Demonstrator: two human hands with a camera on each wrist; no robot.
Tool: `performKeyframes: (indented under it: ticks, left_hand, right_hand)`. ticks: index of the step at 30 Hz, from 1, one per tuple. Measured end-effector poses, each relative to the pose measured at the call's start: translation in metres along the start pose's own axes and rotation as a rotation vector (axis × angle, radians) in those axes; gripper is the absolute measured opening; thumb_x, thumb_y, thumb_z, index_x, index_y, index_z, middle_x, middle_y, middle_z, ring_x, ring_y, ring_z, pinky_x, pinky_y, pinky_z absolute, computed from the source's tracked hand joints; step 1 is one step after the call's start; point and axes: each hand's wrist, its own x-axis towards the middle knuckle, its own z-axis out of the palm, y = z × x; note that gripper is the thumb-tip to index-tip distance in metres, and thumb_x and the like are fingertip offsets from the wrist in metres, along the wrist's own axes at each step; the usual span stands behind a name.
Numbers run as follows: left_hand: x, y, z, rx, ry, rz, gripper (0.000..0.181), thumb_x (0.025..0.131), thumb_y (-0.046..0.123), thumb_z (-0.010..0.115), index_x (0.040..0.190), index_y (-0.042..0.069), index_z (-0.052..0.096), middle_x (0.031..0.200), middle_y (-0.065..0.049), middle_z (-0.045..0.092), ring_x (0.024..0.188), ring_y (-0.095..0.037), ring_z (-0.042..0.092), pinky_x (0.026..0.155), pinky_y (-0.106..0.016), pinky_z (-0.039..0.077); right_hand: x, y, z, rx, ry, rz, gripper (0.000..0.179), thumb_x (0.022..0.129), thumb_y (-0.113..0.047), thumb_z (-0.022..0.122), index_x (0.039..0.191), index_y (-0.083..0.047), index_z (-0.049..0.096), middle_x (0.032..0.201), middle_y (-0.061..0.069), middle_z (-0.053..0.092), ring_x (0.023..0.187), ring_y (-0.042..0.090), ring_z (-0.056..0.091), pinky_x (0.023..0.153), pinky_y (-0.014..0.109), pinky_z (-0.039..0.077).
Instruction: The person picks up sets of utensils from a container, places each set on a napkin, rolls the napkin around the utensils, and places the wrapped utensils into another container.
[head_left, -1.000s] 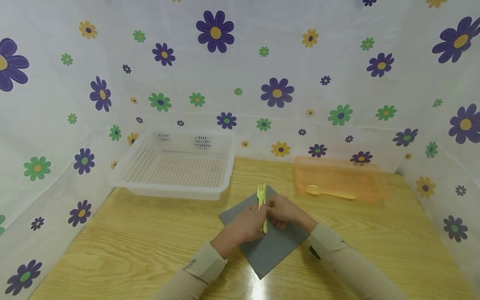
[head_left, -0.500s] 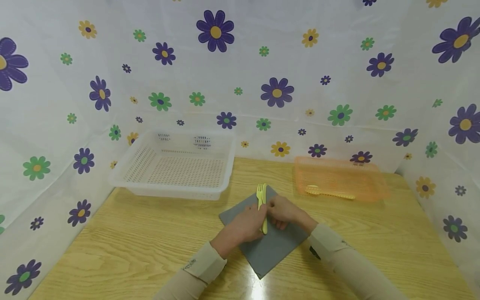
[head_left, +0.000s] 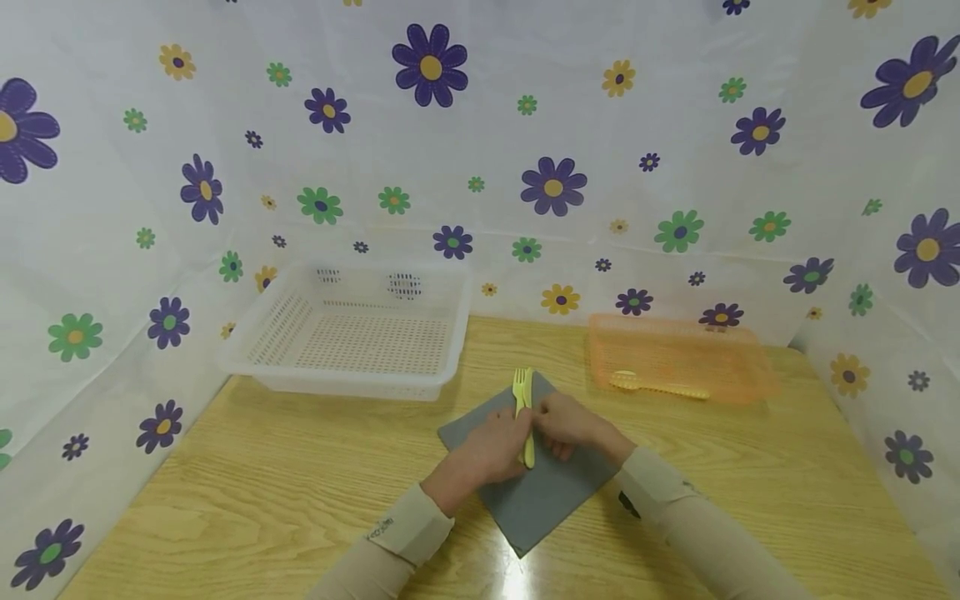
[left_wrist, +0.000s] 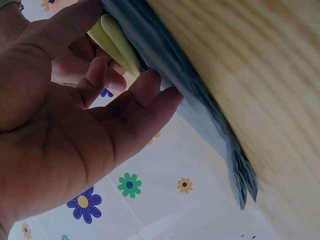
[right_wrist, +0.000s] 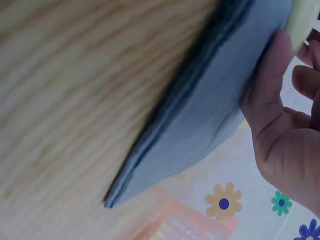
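Note:
A folded grey cloth napkin (head_left: pixel 540 508) lies at an angle on the table, its layered edges showing in both wrist views. On top of it, a yellow-green fork (head_left: pixel 521 385) and a matching knife (head_left: pixel 529 452) lie side by side, pointing away from me. My left hand (head_left: pixel 491 446) grips the fork, covering much of its handle, with fingertips right at the napkin. From the other side, my right hand (head_left: pixel 566 421) pinches the knife near its middle, fingers curled. The two hands almost meet over the cutlery. Close up in the left wrist view are the two handles (left_wrist: pixel 117 42).
A white perforated basket (head_left: pixel 337 383) stands at the back left. At the back right is a shallow orange basket (head_left: pixel 690 358), with a yellow spoon (head_left: pixel 660 387) along its front side. The wooden table (head_left: pixel 277 492) is bounded by a flower-printed white sheet (head_left: pixel 480 125).

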Motion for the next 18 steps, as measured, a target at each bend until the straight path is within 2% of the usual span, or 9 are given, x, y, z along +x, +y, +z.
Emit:
performKeyframes:
  ticks: [6,12,15,18]
  left_hand:
    - [0.001,0.000,-0.001,0.004,-0.031,-0.018,0.057,0.081,0.026,0.084,0.121,0.010,0.048,0.104,-0.010,0.054,0.099,-0.028,0.055,0.070,-0.037,0.052]
    - [0.000,0.000,-0.005,0.005,-0.034,-0.013,0.054,0.080,0.026,0.085,0.116,0.010,0.048,0.101,-0.010,0.053,0.093,-0.026,0.053,0.068,-0.036,0.050]
    - [0.000,0.000,-0.005,0.003,-0.034,-0.004,0.053,0.080,0.025,0.084,0.116,0.010,0.048,0.100,-0.010,0.053,0.092,-0.026,0.053,0.069,-0.036,0.050]
    - [0.000,-0.001,-0.004,0.005,-0.023,0.009,0.055,0.080,0.025,0.084,0.118,0.009,0.048,0.100,-0.010,0.053,0.091,-0.026,0.054,0.071,-0.036,0.050]
  right_hand:
    - [-0.007,-0.001,-0.005,0.020,-0.026,-0.019,0.035,0.104,-0.021,0.049,0.079,0.000,0.060,0.065,0.010,0.063,0.048,0.017,0.061,0.044,0.032,0.053]
    - [-0.016,0.002,-0.010,0.015,-0.031,-0.048,0.021,0.100,-0.009,0.050,0.085,0.000,0.061,0.069,0.011,0.061,0.052,0.018,0.061,0.047,0.032,0.054]
    - [-0.022,0.006,-0.013,-0.003,-0.022,-0.063,0.015,0.098,-0.008,0.052,0.089,0.000,0.062,0.068,0.008,0.059,0.054,0.016,0.058,0.048,0.030,0.052]
    - [-0.029,0.010,-0.015,-0.068,-0.006,-0.091,0.009,0.095,-0.007,0.057,0.092,-0.001,0.063,0.071,0.005,0.058,0.055,0.014,0.055,0.047,0.027,0.049]
